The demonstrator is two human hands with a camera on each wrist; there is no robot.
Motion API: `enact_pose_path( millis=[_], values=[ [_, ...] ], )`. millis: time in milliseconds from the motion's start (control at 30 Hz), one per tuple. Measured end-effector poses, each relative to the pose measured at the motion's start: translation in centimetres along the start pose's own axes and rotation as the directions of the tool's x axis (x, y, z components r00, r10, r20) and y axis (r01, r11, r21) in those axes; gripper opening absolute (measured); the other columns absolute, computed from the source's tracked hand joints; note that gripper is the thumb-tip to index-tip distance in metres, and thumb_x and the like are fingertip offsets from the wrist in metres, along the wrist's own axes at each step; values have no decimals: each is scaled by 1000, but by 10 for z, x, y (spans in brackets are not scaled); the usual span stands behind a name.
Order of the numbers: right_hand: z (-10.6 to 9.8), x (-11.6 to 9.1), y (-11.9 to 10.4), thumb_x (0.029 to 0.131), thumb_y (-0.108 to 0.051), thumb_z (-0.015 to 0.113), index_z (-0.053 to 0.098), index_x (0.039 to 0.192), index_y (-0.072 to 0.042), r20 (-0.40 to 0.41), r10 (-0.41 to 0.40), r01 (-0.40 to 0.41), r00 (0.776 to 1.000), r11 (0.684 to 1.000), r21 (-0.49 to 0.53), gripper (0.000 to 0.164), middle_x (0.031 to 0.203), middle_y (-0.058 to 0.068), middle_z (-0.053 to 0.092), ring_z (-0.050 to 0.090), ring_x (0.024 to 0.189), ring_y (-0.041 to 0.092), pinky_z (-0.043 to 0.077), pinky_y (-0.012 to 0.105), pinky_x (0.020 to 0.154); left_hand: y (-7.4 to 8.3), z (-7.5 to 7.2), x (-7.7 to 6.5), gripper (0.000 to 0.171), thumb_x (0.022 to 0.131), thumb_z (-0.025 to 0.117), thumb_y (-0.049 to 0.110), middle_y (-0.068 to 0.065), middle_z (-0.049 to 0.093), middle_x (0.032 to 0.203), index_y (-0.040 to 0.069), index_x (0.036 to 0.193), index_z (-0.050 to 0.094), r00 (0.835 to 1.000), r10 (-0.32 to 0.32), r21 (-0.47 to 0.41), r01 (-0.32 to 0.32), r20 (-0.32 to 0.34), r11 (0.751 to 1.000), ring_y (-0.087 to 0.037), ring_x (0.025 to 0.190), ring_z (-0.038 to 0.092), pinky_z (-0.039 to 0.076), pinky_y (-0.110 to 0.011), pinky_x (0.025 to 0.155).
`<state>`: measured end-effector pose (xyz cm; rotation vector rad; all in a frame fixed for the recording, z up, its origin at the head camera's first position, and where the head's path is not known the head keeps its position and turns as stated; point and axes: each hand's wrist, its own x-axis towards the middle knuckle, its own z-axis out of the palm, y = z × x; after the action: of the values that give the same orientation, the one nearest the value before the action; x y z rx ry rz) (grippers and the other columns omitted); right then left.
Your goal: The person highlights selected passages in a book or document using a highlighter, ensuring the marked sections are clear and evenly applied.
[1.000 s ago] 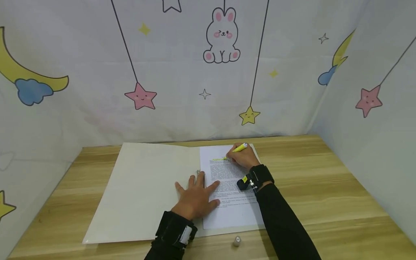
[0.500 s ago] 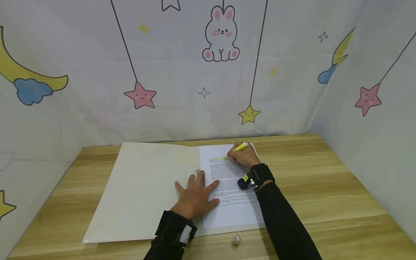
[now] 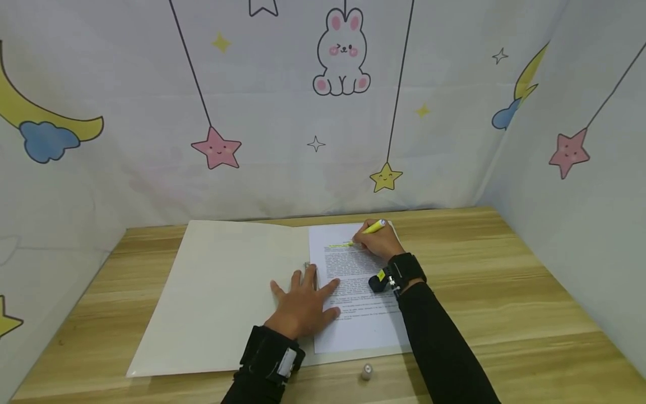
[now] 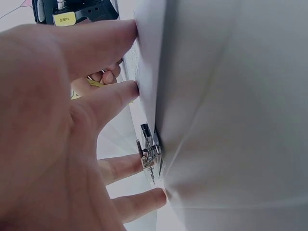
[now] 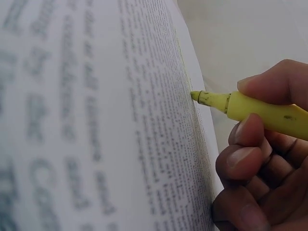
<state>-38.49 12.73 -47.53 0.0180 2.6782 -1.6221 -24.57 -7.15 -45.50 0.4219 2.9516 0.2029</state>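
My right hand (image 3: 379,241) pinches a yellow highlighter (image 3: 374,226) between thumb and fingers, near the top of a printed sheet (image 3: 360,336). In the right wrist view the uncapped tip of the highlighter (image 5: 211,98) meets the page at a line of text. A short yellow streak (image 3: 339,245) runs left from the tip in the head view. With fingers spread, my left hand (image 3: 301,307) rests across the fold of an open cream folder (image 3: 217,297) and the sheet's left edge. Beside its fingers, a metal clip (image 4: 151,153) shows in the left wrist view.
A small grey cap (image 3: 367,371) stands on the wooden table (image 3: 504,314) in front of the folder. White cloth walls (image 3: 282,101) with cartoon prints rise behind and at both sides of the table. Black camera straps (image 3: 406,271) circle both wrists.
The view has shifted very slightly. The hands, the highlighter and the folder look almost the same, with the highlighter's tip still near the same text line.
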Motion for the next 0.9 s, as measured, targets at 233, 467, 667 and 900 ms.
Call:
enact_pose_path(
  millis=[233,467,667,900],
  values=[
    [-1,-2,-4,82,-14,75,64,76,-8,2,7,-7,1000,1000,-19,14,61,3,59,53,57,17,41,29,54,-1,0,1,58,90,63,54,-17,30,158,38,144,50,1000,-7,1,7,10,1000,-44,140,30,20,-85,100],
    [-3,-1,-2,83,-14,75,66,77,-7,3,7,-7,1000,1000,-27,13,63,5,62,54,59,18,42,30,56,0,2,4,59,90,63,56,-17,29,159,39,145,49,1000,-15,16,15,14,1000,-44,140,31,21,-85,101],
    [-5,1,0,82,-15,75,64,75,-8,-1,27,-27,1000,1000,-9,15,58,0,56,52,57,17,40,30,56,1,2,3,59,90,62,56,-16,29,159,40,145,48,1000,-21,21,20,16,1000,-44,141,30,20,-85,101],
    [-7,-2,0,82,-14,75,63,74,-8,8,16,-16,1000,1000,-8,16,56,-1,55,51,57,16,40,29,55,4,2,1,59,90,63,56,-16,29,159,40,145,49,999,-30,17,30,14,999,-44,142,30,19,-85,102]
  ],
)
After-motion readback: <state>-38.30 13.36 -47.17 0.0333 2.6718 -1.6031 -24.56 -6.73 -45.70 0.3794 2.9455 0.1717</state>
